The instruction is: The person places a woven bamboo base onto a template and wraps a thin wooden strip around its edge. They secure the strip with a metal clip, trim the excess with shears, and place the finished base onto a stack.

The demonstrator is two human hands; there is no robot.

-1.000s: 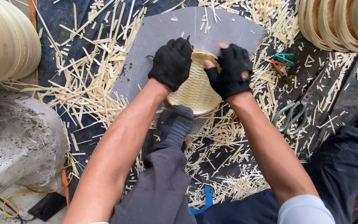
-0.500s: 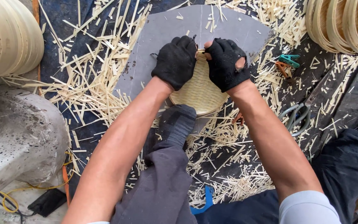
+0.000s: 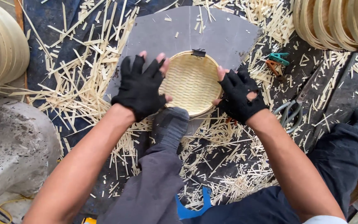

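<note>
— On the grey board (image 3: 212,31), what lies there?
— A round woven bamboo tray (image 3: 191,82), pale yellow, black clip (image 3: 198,52) on its rim.
— And each grip?
— Left hand (image 3: 141,88) and right hand (image 3: 239,96), black-gloved, clasp the tray's opposite edges.

Woven tray's (image 3: 191,83) near rim behind foot (image 3: 171,124)
</note>
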